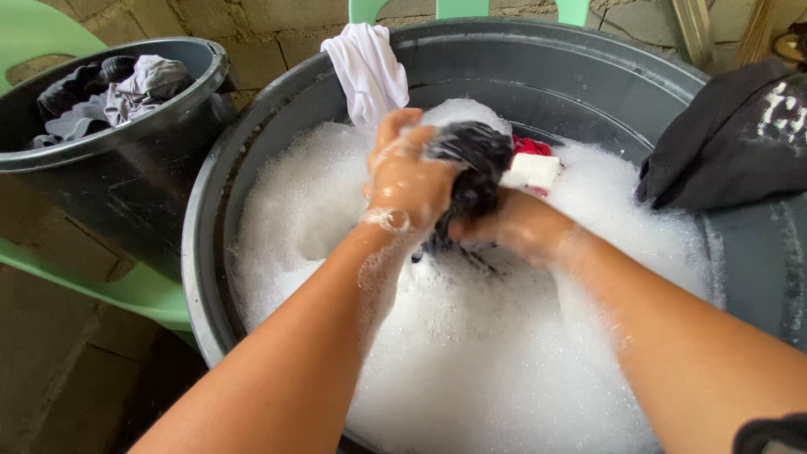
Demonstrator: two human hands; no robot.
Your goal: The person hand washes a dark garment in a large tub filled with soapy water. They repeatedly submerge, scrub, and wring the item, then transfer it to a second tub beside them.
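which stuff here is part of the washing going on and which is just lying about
In use:
- left hand and right hand, both gripping the dark cloth
- soap bar
- suds
- big tub

Lying about:
- white cloth on the rim
- black garment on the rim
- bucket of clothes
- green chair

- A home's outdoor or backyard washing spot, where laundry is done by hand.
- A big dark plastic tub (252,151) brims with soapy foam (471,353).
- A smaller bucket (168,143) alongside holds heaped clothes (118,97).
- Rough stone-block wall (277,25) and bare concrete floor (50,370).
- Green plastic chair (126,290) under the bucket.
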